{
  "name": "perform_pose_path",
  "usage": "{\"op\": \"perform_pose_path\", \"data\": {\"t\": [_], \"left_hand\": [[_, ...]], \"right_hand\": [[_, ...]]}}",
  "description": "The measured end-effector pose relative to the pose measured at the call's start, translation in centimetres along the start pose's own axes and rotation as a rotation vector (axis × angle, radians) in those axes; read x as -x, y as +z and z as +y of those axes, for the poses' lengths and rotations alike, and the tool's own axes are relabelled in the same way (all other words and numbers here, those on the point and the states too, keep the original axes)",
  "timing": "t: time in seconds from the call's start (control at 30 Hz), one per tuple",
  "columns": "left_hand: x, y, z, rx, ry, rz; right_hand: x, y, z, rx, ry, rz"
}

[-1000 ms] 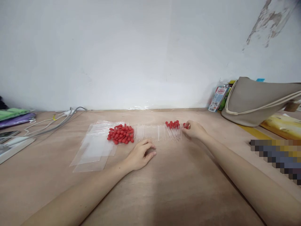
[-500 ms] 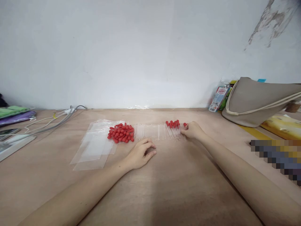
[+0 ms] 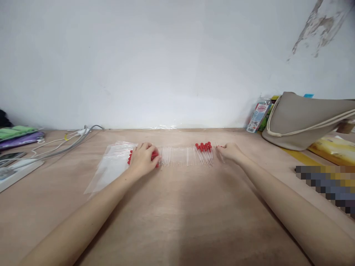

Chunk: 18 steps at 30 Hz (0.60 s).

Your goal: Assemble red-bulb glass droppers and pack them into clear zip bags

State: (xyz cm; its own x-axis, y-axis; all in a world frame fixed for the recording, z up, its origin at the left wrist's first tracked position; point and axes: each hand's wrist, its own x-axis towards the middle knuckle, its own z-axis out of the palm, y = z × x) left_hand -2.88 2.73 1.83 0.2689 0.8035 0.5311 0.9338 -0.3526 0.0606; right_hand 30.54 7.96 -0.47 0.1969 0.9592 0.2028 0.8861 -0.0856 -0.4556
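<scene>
A row of clear glass dropper tubes (image 3: 177,156) lies across the wooden table (image 3: 177,214). At its right end are several droppers fitted with red rubber bulbs (image 3: 204,149). My right hand (image 3: 230,152) rests just right of them, fingers pinched on a dropper with a red bulb. My left hand (image 3: 143,159) lies over the pile of loose red bulbs (image 3: 130,157), fingers curled down into it; whether they grip one is hidden. Clear plastic bags (image 3: 111,166) lie left of the pile.
A beige bag (image 3: 302,118) and small packets (image 3: 257,115) stand at the back right. Cables (image 3: 63,146), a phone and flat items lie at the left edge. A white wall rises behind the table.
My left hand has moved from the table's middle up and left onto the red bulb pile. My right hand stayed by the finished droppers, shifting slightly.
</scene>
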Motion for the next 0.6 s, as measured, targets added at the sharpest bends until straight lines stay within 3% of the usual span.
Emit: {"op": "perform_pose_path", "data": {"t": [0.13,0.3,0.43,0.6], "left_hand": [[-0.2,-0.1,-1.7,-0.076,0.008,-0.093],[0.1,0.5,-1.4,-0.087,0.049,-0.057],[-0.1,0.5,-1.4,-0.075,0.046,-0.024],[-0.4,-0.6,-0.8,-0.006,0.057,0.085]], "right_hand": [[1.1,-0.5,-1.2,-0.172,-0.084,0.049],[5.1,0.8,-2.6,-0.546,-0.413,0.046],[7.9,1.8,-2.0,-0.466,-0.580,0.091],[8.3,2.8,-1.3,-0.433,-0.654,0.136]]}}
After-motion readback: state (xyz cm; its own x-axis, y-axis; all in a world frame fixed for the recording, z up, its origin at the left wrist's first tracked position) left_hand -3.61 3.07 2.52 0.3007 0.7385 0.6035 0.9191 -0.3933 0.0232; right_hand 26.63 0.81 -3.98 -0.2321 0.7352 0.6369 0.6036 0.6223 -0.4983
